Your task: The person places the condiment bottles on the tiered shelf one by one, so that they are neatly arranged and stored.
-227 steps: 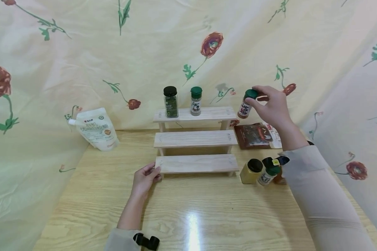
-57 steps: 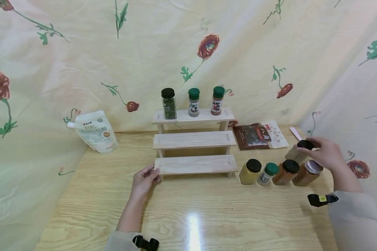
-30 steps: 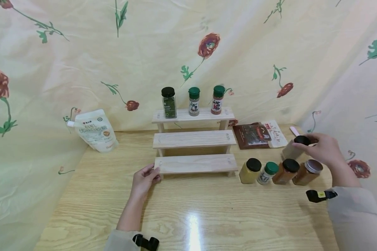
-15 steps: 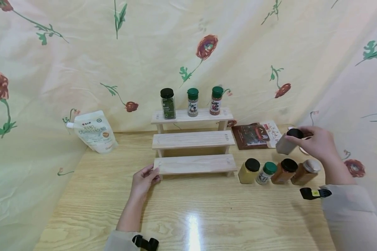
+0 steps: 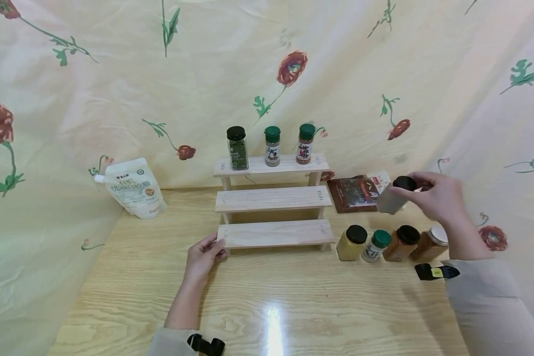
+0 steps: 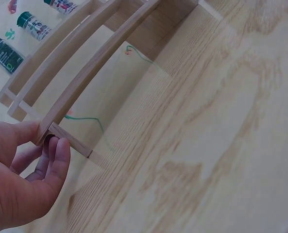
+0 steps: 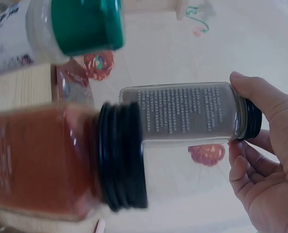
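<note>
My right hand (image 5: pixel 440 198) holds a square glass jar of greyish powder (image 5: pixel 390 200) by its black lid, tilted and raised in front of the packets. The right wrist view shows thumb and fingers around the lid end of this spice jar (image 7: pixel 182 112). At the rack's near left corner, my left hand (image 5: pixel 203 258) grips the end of the lowest step of the three-tier wooden rack (image 5: pixel 273 233), thumb above and fingers curled below in the left wrist view. On the top tier stand a green herb jar (image 5: pixel 238 151) and two green-capped spice bottles (image 5: pixel 272 148).
Right of the rack stand a yellow jar (image 5: pixel 352 244), a green-capped bottle (image 5: pixel 376 247), an orange-brown jar (image 5: pixel 400 245) and a silver-lidded jar (image 5: pixel 429 245). Behind them lies a brown packet (image 5: pixel 353 194). A white spouted pouch (image 5: pixel 134 188) leans at the left.
The red spice bottle, earlier in my right hand, now stands on the top tier. My right hand has since lifted the grey powder jar and moved it left. My left hand keeps its place.
</note>
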Motion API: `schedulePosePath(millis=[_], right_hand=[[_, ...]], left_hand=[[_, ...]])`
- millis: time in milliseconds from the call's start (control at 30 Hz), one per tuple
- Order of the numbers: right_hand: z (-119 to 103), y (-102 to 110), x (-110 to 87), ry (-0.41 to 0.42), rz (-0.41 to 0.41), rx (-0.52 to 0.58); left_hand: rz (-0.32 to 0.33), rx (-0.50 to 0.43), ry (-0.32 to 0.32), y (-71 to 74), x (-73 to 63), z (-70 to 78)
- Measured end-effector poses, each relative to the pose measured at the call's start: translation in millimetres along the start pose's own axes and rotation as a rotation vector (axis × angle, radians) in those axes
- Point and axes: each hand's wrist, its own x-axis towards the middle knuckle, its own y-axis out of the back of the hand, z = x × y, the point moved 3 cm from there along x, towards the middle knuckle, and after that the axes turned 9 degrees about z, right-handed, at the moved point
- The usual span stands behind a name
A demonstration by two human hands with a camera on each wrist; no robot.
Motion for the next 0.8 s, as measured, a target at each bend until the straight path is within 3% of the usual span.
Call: schedulePosePath(millis=[433, 800], right_hand=[[-28.8, -11.7, 2.3, 0.031, 0.006, 0.08], [-55.5, -23.5, 4.5, 0.063, 0.067, 0.131]], left_hand=[[0.004, -0.004, -0.007, -0.3, 1.4, -1.7], [-0.008, -0.006, -0.001, 1.9, 1.3, -2.5]])
